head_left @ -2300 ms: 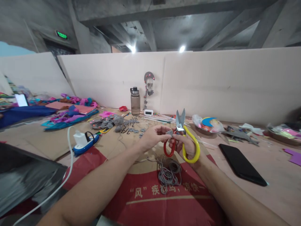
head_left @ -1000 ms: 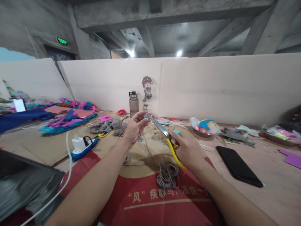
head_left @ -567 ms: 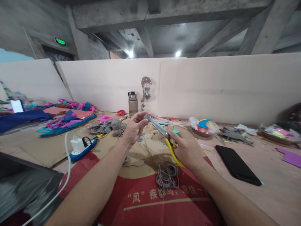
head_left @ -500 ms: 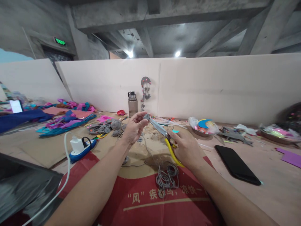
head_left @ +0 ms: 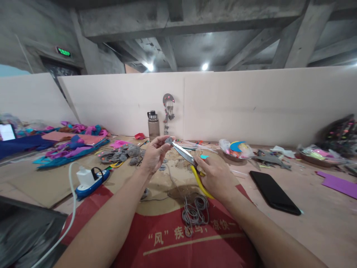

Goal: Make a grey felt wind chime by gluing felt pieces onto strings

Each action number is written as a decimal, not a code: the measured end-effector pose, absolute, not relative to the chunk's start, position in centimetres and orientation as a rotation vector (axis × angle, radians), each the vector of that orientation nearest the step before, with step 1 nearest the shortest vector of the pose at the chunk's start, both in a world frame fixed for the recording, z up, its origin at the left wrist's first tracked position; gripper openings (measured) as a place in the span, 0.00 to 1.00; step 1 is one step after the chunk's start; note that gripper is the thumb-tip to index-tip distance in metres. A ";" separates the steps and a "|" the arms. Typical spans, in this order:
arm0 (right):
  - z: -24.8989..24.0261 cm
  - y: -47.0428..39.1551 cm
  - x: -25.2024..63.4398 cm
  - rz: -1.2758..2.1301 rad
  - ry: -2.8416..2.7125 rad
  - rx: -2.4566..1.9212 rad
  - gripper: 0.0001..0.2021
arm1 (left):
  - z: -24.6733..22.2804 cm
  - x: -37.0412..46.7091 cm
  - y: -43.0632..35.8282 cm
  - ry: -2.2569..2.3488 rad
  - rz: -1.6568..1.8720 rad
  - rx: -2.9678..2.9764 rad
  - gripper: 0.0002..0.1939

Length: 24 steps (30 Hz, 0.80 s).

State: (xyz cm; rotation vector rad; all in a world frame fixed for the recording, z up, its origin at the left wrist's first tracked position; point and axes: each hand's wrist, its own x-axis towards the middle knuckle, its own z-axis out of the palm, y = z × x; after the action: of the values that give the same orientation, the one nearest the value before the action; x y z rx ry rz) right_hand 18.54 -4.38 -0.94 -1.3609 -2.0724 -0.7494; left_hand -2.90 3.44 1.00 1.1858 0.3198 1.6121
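Observation:
Between the thumb and fingers of my left hand (head_left: 155,153) is a small grey piece (head_left: 169,140), raised above the table. My right hand (head_left: 216,175) grips yellow-handled scissors (head_left: 182,152), whose blade tips point left and reach the grey piece. The blades look closed or nearly so. A thin grey cord hangs below the hands, and a loose tangle of grey cord (head_left: 195,211) lies on the red printed sheet (head_left: 167,257). Grey pieces and yarn balls (head_left: 134,150) lie to the left of my left hand.
A bottle (head_left: 153,127) and a hanging grey ornament (head_left: 169,99) are at the back by the white panel. A black phone (head_left: 275,191) lies right, with a bagged bowl (head_left: 235,149) behind it. A blue power strip (head_left: 92,186) with a white cable sits left.
The whole view has shifted slightly, so things appear a little further left. The scissor blades look slightly turned; both hands keep their hold.

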 end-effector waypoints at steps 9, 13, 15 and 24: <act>-0.7 -4.9 18.1 -0.721 -2.096 -1.442 0.19 | 1.1 -2.8 3.2 0.393 1.644 1.261 0.18; -0.9 -4.7 18.1 -0.680 -2.098 -1.447 0.20 | 1.1 -2.7 3.2 0.393 1.647 1.273 0.18; -1.1 -4.6 18.2 -0.671 -2.091 -1.434 0.20 | 1.1 -2.7 3.2 0.390 1.644 1.262 0.18; -1.0 -4.9 18.0 -0.599 -2.080 -1.445 0.20 | 0.9 -2.8 3.4 0.392 1.632 1.214 0.18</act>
State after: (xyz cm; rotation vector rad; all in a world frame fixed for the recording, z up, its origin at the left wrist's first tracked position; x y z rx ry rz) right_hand 18.04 -4.86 -0.99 -1.4453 -2.0796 -0.5987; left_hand -2.76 3.35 0.88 1.2139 0.3917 1.6324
